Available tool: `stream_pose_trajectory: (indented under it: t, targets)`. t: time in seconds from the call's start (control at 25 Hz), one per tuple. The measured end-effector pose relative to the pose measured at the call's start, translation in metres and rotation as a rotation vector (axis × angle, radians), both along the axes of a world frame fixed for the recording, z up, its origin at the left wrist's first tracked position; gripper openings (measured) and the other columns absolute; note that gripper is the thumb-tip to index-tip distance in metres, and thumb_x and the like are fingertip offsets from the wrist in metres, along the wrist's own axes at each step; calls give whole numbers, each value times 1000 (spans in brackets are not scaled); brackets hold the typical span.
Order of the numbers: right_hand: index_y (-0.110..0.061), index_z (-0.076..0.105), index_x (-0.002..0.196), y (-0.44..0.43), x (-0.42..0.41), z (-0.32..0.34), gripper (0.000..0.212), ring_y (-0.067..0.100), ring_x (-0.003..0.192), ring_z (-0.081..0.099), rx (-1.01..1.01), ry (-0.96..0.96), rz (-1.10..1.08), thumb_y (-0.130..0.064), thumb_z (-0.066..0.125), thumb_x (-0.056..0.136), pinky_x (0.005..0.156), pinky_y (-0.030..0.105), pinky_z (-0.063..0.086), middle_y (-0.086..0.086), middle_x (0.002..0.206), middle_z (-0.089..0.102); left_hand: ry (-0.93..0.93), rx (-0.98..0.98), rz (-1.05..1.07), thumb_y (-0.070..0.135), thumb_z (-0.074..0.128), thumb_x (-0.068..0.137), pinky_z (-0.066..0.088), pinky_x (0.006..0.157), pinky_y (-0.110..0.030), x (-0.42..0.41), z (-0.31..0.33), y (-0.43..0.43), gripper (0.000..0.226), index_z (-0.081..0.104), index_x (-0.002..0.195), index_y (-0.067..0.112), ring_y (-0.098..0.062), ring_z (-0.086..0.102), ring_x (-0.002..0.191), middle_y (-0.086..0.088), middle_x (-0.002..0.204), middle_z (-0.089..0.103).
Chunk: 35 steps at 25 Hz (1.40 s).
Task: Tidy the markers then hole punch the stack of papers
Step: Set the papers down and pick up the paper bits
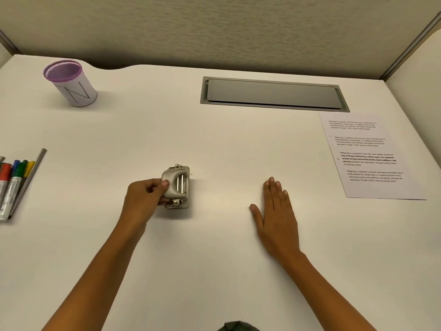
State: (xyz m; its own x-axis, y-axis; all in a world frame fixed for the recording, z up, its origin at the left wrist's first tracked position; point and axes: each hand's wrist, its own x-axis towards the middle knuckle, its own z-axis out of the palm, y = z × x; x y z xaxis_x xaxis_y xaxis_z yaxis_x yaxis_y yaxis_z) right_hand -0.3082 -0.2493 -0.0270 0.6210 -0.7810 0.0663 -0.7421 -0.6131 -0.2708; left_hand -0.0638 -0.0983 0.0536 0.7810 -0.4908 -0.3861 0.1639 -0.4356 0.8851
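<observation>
While your left hand (145, 197) grips the hole punch (177, 186) and your right hand (276, 211) lies flat with straight fingers (274, 189), the markers (13, 185) sit lined up well left of both and the papers (367, 156) past your right show margin marks, maybe holes, so you're likely nearly done.

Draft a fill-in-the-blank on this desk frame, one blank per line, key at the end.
The left hand grips the ____.
The right hand rests on the desk, holding ____.
The markers lie by the desk's ____ edge.
The cup has a ____ rim.
Missing words: hole punch; nothing; left; purple.
</observation>
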Motion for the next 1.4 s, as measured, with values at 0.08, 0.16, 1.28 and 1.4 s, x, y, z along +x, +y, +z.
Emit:
stream_pose_trajectory:
  t: [0.08, 0.16, 1.28, 1.4]
  targets:
    - [-12, 8, 153, 0, 0, 0, 68, 10, 148, -3, 3, 1, 2, -50, 22, 98, 121, 27, -1, 0, 161, 5, 0, 2, 25, 10, 58, 92, 53, 55, -12, 9, 4, 10, 11, 65, 99, 5, -4, 64, 49, -11, 74, 66]
    - [-12, 8, 152, 0, 0, 0, 68, 10, 148, -3, 6, 0, 2, -49, 23, 98, 121, 26, -1, 0, 161, 5, 6, 20, 58, 9, 57, 92, 51, 51, -9, 18, 4, 19, 12, 64, 100, 5, -1, 62, 46, -10, 74, 64]
    - [-6, 65, 104, 22, 89, 45, 14, 22, 96, 60, -30, -488, 102, -4, 57, 92, 81, 27, 48, 7, 103, 64, -896, 608, -161, 27, 30, 99, 13, 118, -46, 33, -69, 80, 54, 25, 147, 5, -30, 20, 145, -15, 156, 21]
    - [-7, 65, 100, 21, 123, 45, 11, 20, 89, 60, 114, -464, 171, -6, 58, 92, 74, 25, 47, 5, 99, 64, -910, 623, -152, 32, 24, 95, 14, 118, -45, 34, -72, 80, 59, 25, 148, 6, -28, 20, 145, -14, 156, 21]
